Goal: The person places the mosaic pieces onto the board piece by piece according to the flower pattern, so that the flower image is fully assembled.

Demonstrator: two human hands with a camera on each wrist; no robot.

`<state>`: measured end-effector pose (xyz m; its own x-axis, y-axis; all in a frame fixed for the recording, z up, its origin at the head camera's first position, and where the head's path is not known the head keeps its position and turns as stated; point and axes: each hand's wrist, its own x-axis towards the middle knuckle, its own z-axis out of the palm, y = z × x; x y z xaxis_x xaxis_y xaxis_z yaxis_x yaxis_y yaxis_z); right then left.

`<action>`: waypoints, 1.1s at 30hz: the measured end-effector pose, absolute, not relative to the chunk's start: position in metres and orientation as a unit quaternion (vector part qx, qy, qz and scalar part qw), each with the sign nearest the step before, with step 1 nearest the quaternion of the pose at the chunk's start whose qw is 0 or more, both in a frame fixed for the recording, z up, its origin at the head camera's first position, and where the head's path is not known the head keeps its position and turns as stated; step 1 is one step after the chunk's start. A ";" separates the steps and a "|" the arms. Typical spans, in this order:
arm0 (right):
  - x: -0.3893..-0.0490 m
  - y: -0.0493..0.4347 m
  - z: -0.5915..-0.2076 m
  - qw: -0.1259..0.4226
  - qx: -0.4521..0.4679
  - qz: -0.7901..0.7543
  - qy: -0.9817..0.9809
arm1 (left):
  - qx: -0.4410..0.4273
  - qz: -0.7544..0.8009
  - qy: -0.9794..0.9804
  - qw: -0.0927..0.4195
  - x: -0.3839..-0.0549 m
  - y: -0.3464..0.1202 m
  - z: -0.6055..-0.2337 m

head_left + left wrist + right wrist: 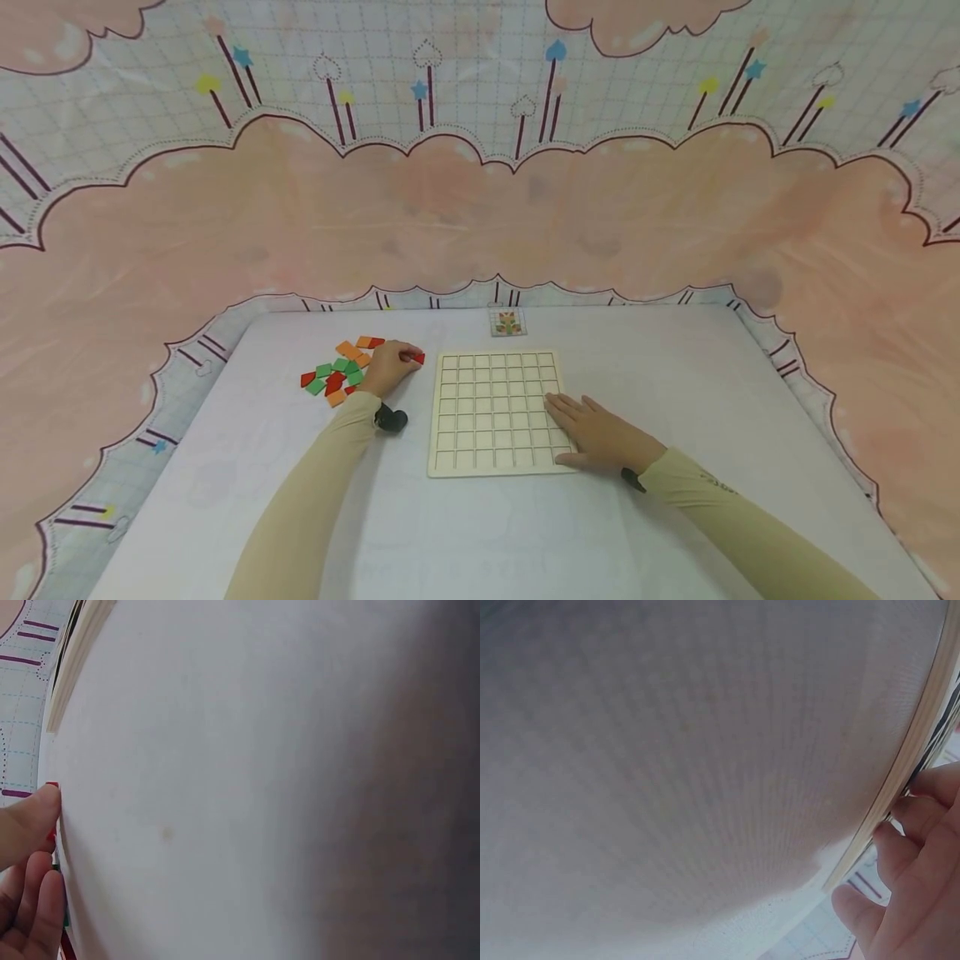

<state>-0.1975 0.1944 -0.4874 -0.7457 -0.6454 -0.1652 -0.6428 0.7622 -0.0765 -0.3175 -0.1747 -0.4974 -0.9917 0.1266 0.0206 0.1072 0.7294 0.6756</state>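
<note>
Between the thumb and fingers of my left hand [389,369] is a small red tile [418,358], held just left of the wooden grid board [434,417]. A sliver of that red tile [52,783] shows past the thumb in the left wrist view. Beside and partly under the left hand lies a loose spread of green tiles [323,370], orange tiles [345,348] and red tiles [307,380]. My right hand [603,433] rests with straight, spread fingers on the right edge of the board. In the right wrist view its fingers [898,855] lie along the board's wooden edge [900,769].
Behind the board lies a small card [507,322] with a coloured tile pattern printed on a grid. A white cloth [675,375] covers the table. A patterned pink and white curtain [480,217] hangs along the back and sides.
</note>
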 end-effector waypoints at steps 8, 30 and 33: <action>-0.198 0.193 -0.487 0.095 -0.340 -0.002 0.936 | 0.065 0.348 0.935 0.027 -0.318 -0.172 -0.496; -0.194 0.192 -0.483 0.105 -0.334 -0.014 0.937 | 0.063 0.342 0.936 0.049 -0.318 -0.170 -0.499; -0.195 0.192 -0.483 0.102 -0.336 -0.014 0.936 | 0.056 0.345 0.935 0.054 -0.318 -0.169 -0.497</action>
<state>-0.1951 0.1921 -0.4826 -0.7540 -0.6316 -0.1807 -0.6257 0.7742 -0.0953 -0.3180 -0.1690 -0.4974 -0.9880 0.1420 -0.0615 0.0679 0.7554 0.6517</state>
